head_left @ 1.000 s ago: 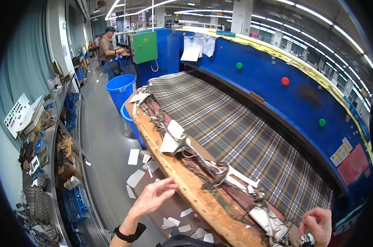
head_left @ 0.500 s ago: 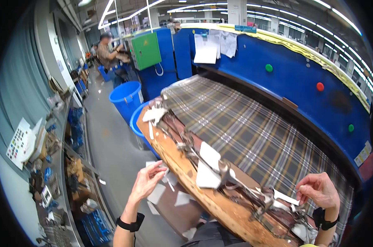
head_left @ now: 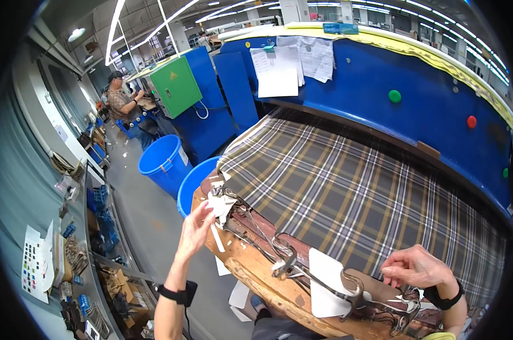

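My left hand [head_left: 195, 231] is over the far left end of a worn wooden board [head_left: 248, 272], its fingers apart beside a crumpled white scrap [head_left: 222, 205]. A narrow white strip [head_left: 218, 238] lies on the wood close to it. My right hand [head_left: 418, 267] hovers at the near edge of the plaid fabric [head_left: 324, 187], fingers curled and thumb pressed in; whatever they hold, if anything, is hidden. Between my hands, bent metal strip shapes [head_left: 284, 258] like cutting dies lie along the board. A white rounded sheet [head_left: 327, 283] lies among them.
A blue machine [head_left: 352, 73] with coloured buttons stands behind the fabric, a green box [head_left: 177, 86] at its left. Two blue bins [head_left: 164, 161] stand past the board's end. Farther back, a person [head_left: 126, 105] works. Loaded shelves [head_left: 106, 226] line the left.
The view has shifted and turned, so the board and fabric sit differently. My left hand has moved from beside the board to the white scrap at its far end. My right hand is away from a white strip.
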Demonstrator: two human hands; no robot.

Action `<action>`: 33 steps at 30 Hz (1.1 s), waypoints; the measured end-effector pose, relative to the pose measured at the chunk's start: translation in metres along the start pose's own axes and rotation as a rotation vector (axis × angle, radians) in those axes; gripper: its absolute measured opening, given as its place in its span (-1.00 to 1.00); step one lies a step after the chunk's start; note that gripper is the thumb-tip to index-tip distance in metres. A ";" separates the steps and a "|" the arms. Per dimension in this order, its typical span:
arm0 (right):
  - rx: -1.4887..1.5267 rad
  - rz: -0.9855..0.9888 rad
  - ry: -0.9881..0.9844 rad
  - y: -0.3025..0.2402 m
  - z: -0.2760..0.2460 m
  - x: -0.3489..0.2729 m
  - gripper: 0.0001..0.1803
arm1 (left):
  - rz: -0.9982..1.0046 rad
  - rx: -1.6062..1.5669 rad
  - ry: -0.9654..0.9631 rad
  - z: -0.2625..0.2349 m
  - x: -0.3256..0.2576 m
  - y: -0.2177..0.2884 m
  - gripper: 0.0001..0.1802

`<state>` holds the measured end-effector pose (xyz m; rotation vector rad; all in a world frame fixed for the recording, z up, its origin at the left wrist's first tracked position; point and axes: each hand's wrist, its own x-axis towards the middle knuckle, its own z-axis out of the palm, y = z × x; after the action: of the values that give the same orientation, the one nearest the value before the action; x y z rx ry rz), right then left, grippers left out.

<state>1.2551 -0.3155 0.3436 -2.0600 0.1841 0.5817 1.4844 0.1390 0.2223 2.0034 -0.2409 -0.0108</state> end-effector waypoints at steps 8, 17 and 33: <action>0.445 0.054 0.346 -0.046 0.074 0.031 -0.78 | -0.088 -0.130 -0.045 -0.043 0.145 -0.045 -0.26; 0.549 0.167 0.275 -0.082 0.180 0.087 -0.81 | -0.211 -0.138 -0.187 -0.009 0.267 -0.091 -0.11; 0.564 0.171 0.278 -0.126 0.180 0.186 -0.79 | -0.097 -0.656 -0.742 -0.044 0.253 -0.022 -0.14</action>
<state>1.4032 -0.0788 0.2740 -1.5707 0.6195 0.2936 1.7404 0.1430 0.2472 1.2802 -0.5306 -0.8028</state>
